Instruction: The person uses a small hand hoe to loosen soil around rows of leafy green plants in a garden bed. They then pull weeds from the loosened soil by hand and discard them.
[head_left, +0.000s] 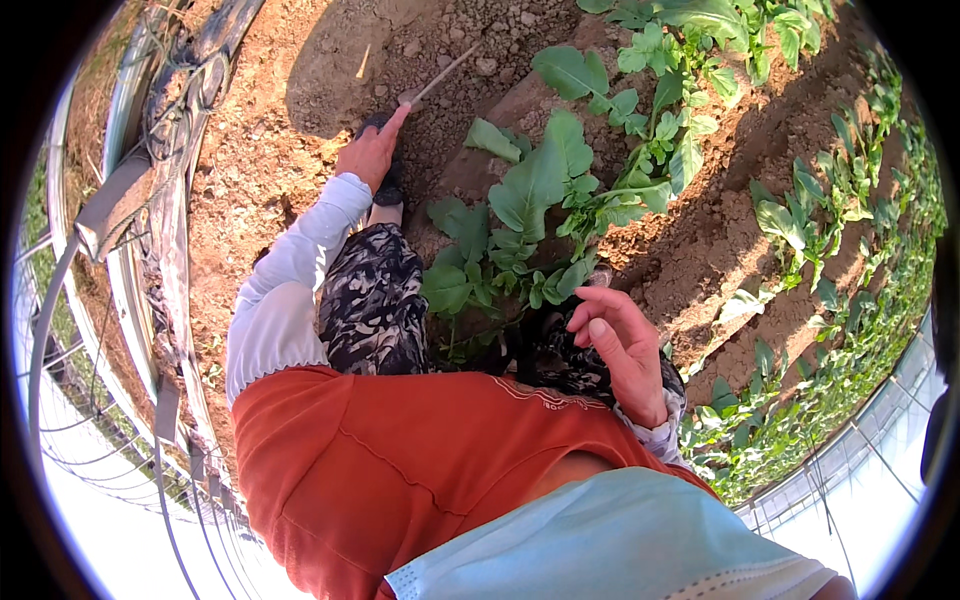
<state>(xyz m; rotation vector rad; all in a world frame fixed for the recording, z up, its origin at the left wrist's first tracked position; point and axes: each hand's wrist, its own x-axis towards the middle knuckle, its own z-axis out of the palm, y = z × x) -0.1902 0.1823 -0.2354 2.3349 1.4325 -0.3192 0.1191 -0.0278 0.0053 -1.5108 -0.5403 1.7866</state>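
Note:
My left hand (370, 154), in a white sleeve, reaches forward above my dark shoe (388, 184). Its fingers meet the near end of a thin wooden stick (448, 71), which slants up and to the right over the soil; the grip itself is partly hidden. Held in front of my body, my right hand (621, 351) has loosely bent fingers and nothing in them. Just ahead of it, between and beyond my legs, grow broad-leaved green plants (529, 191), some with lobed leaves. The right hand looks apart from the leaves.
More leafy plants (694, 67) follow a soil ridge (739, 169) to the upper right, and further rows (806, 217) lie beyond. Bare cloddy soil (240, 150) stretches along my left. Plastic sheeting (172, 247), rope (191, 82) and curved metal hoops (45, 322) line the left edge.

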